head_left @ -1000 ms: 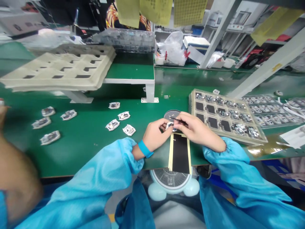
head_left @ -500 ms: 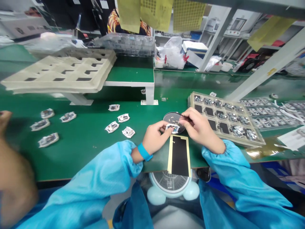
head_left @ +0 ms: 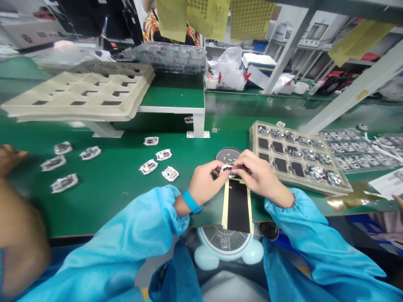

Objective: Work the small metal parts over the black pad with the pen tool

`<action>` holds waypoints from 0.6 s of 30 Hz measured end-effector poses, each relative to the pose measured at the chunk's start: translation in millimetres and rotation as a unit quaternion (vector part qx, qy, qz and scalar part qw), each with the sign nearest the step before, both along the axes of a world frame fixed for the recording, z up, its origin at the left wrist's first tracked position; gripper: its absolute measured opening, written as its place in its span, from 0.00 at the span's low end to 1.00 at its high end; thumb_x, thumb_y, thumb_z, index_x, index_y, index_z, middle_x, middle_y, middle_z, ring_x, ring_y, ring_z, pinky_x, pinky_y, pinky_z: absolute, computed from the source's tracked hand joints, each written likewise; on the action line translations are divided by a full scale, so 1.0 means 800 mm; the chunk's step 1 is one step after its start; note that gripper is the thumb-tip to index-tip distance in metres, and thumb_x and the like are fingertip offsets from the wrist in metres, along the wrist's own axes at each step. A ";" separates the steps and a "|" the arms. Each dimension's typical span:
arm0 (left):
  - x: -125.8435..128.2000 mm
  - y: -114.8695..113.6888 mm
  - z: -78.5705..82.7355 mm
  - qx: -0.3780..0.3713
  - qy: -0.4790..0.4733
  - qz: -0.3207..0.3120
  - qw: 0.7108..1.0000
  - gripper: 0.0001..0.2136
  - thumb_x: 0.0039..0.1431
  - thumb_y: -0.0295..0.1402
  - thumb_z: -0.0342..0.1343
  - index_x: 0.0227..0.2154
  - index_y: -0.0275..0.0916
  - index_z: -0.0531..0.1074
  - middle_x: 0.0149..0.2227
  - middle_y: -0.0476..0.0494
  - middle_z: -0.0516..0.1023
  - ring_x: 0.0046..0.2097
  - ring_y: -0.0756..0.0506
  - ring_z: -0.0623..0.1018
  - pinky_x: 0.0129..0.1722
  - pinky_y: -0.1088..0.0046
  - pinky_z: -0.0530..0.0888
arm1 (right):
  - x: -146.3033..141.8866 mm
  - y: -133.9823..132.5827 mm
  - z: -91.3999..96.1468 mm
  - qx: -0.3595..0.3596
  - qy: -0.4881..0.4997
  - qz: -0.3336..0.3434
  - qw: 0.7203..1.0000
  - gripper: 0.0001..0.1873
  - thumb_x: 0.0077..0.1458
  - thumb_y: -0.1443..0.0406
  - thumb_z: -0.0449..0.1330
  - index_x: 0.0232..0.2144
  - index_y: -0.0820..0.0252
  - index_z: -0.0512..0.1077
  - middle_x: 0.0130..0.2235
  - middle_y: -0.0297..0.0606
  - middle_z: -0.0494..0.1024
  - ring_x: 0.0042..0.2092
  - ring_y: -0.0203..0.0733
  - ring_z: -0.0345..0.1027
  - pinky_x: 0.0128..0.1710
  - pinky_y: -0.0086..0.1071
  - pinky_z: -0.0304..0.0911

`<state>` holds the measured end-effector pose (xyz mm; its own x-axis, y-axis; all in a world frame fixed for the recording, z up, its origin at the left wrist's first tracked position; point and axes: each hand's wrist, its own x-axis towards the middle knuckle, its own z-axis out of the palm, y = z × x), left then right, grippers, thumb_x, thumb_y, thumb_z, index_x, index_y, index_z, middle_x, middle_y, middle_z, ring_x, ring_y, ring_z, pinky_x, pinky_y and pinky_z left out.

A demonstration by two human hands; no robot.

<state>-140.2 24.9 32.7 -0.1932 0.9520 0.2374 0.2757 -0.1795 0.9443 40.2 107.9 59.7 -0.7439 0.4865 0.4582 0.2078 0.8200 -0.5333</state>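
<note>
My left hand (head_left: 206, 181) pinches a small white-and-metal part (head_left: 226, 169) just above the green bench. My right hand (head_left: 260, 175) is closed on thin dark tweezers (head_left: 242, 167) whose tip rests at that part. Both hands meet over the top end of a black strip with yellow borders (head_left: 237, 204) that hangs over the bench edge. A small round dark dish (head_left: 227, 155) with tiny pieces lies just behind the hands. Both arms wear blue sleeves, and a blue band circles my left wrist.
A beige tray (head_left: 327, 186) of parts lies right of my hands, with clear trays (head_left: 355, 147) beyond. Loose parts (head_left: 159, 161) lie left of centre, more parts (head_left: 63, 163) at far left. A raised shelf carries a beige moulded tray (head_left: 82, 90). Another person's arm (head_left: 15, 226) fills the lower left.
My right hand drew back from the round dish and brought the tweezers down to the part held in my left hand. The other person's hand at left shifted slightly.
</note>
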 end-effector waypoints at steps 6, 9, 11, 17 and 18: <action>-0.006 0.010 -0.004 -0.099 -0.148 -0.057 0.982 0.07 0.58 0.35 0.59 0.30 0.36 0.73 0.27 0.47 0.78 0.26 0.49 0.76 0.28 0.73 0.73 | -0.007 0.018 0.015 0.007 -0.005 -0.067 0.998 0.05 0.67 0.64 0.56 0.38 0.57 0.70 0.38 0.39 0.73 0.38 0.43 0.68 0.37 0.36 0.63; -0.012 0.011 -0.005 -0.095 -0.001 -0.042 0.995 0.07 0.60 0.36 0.58 0.31 0.37 0.75 0.27 0.47 0.78 0.28 0.48 0.76 0.31 0.71 0.72 | -0.012 0.040 0.018 0.122 -0.187 -0.162 0.961 0.07 0.66 0.65 0.57 0.38 0.60 0.75 0.39 0.44 0.76 0.38 0.47 0.71 0.33 0.37 0.59; -0.021 0.011 -0.003 -0.093 0.115 -0.045 0.988 0.08 0.60 0.37 0.58 0.32 0.38 0.78 0.28 0.47 0.78 0.31 0.47 0.76 0.33 0.71 0.70 | -0.014 0.049 0.018 0.161 -0.270 -0.192 0.930 0.09 0.66 0.65 0.57 0.36 0.61 0.77 0.38 0.45 0.77 0.38 0.49 0.72 0.31 0.37 0.57; -0.127 0.045 0.022 -0.145 0.253 0.040 0.956 0.15 0.58 0.40 0.62 0.46 0.39 0.80 0.35 0.43 0.83 0.37 0.43 0.79 0.37 0.69 0.72 | 0.015 0.023 0.033 0.079 -0.077 -0.205 0.972 0.08 0.64 0.62 0.61 0.37 0.58 0.78 0.37 0.39 0.78 0.39 0.44 0.73 0.37 0.36 0.63; -0.152 0.055 0.029 -0.163 0.267 0.078 0.947 0.15 0.58 0.39 0.63 0.45 0.38 0.80 0.34 0.43 0.82 0.36 0.43 0.79 0.36 0.69 0.71 | 0.025 0.012 0.035 0.043 -0.027 -0.186 0.981 0.08 0.65 0.62 0.61 0.35 0.58 0.77 0.35 0.37 0.77 0.37 0.42 0.72 0.36 0.35 0.64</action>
